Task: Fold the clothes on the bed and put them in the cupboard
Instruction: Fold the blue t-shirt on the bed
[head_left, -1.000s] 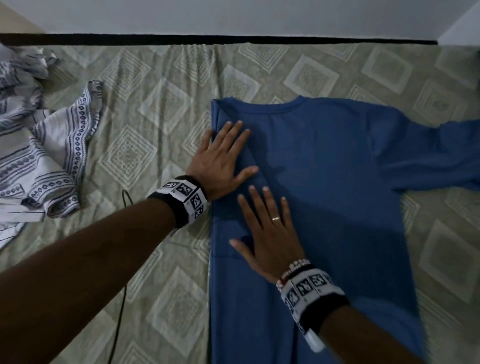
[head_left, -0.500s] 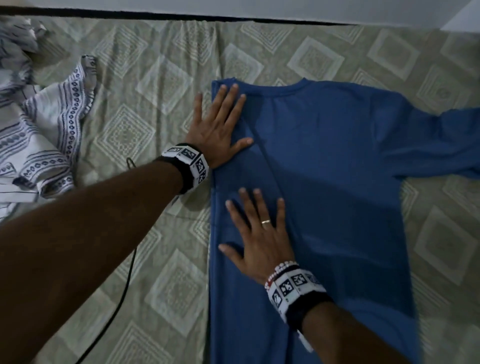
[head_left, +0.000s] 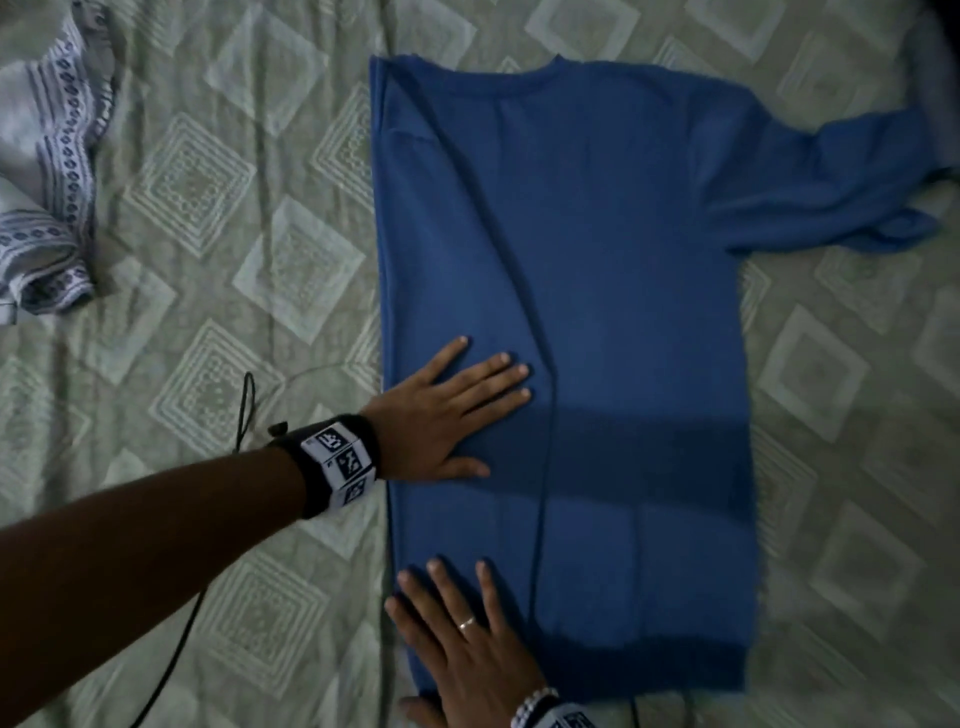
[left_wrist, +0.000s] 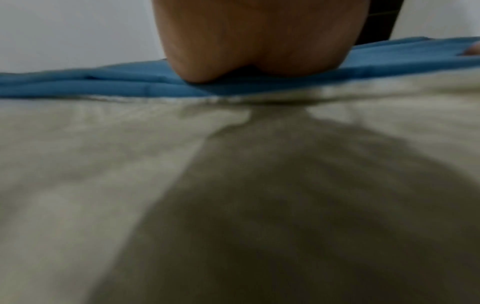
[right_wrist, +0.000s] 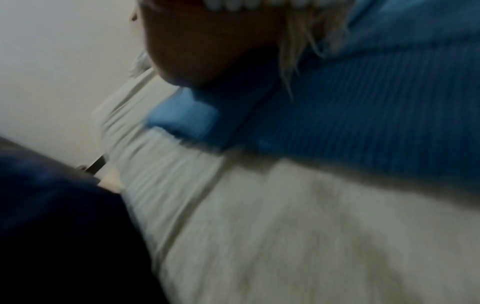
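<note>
The bed (head_left: 208, 208), under its pale green quilted cover, fills the head view. Spread across its middle is your blue T-shirt (head_left: 623, 260), collar toward the top of the frame. Its left side is already folded in, making a straight edge down the centre-left, while the other sleeve (head_left: 831, 197) lies loose and rumpled at the upper right. A patterned white garment (head_left: 47, 182) is bunched at the upper left, not yet folded. No cupboard shows in any view.

Your left hand (head_left: 441, 410) lies flat at mid-frame with its fingers straight and slightly spread, pressing the folded flap; the left wrist view shows the heel of the palm (left_wrist: 259, 41) down on the blue cloth. Your right hand (head_left: 467, 639), at the bottom centre, is likewise flat and spread near the hem.

The likely trouble from here is the flap shifting when you lift your hands, since thin knit slides easily on a quilted cover; that would skew the straight edge. The rumpled sleeve, if folded over unsmoothed, would probably trap creases. A thin black cord (head_left: 244, 410) trails beside your left wrist and could snag the shirt's edge.
</note>
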